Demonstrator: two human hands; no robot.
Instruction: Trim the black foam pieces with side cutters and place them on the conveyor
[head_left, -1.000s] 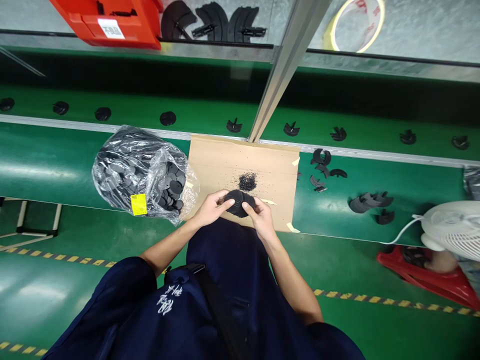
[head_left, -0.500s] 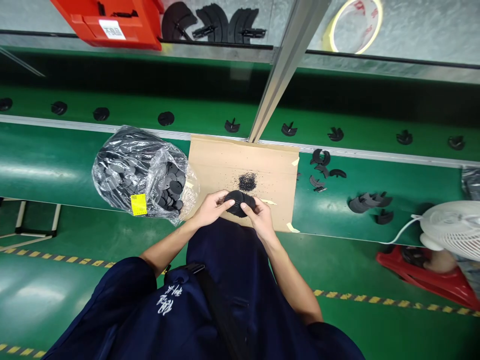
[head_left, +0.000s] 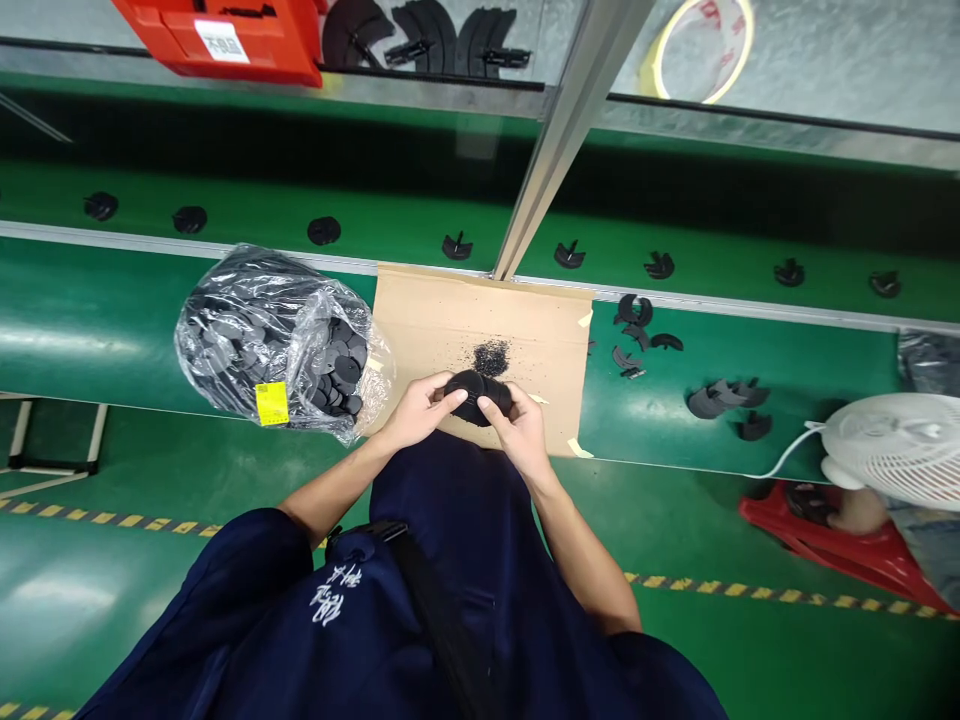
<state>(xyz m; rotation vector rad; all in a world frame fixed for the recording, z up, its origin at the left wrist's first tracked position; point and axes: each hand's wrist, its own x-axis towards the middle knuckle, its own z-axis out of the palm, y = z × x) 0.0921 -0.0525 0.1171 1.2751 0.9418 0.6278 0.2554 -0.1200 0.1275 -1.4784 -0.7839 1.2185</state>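
Observation:
Between my two hands is a round black plastic part point(head_left: 472, 392), held over the near edge of a cardboard sheet point(head_left: 405, 310). My left hand point(head_left: 425, 408) grips its left side, thumb on top. On its right side my right hand point(head_left: 521, 425) is closed, its thumb pressing the top face and its fingers partly hidden behind the part. Just beyond the hands a small heap of tiny black pieces point(head_left: 491, 357) lies on the cardboard. To the left, a clear plastic bag point(head_left: 247, 330) holds many flat black discs point(head_left: 341, 365).
Loose curved black parts point(head_left: 634, 335) and a stacked group point(head_left: 724, 398) lie on the green bench at right, near a white fan point(head_left: 892, 445). A metal post point(head_left: 551, 150) rises behind the cardboard. Black assemblies point(head_left: 456, 247) line the belt beyond. A red bin point(head_left: 247, 45) and tape roll point(head_left: 701, 50) sit above.
The view has shifted slightly. Assemblies on the belt appear a little farther left. Both hands keep their hold on the black part, with the thumbs nearly unchanged.

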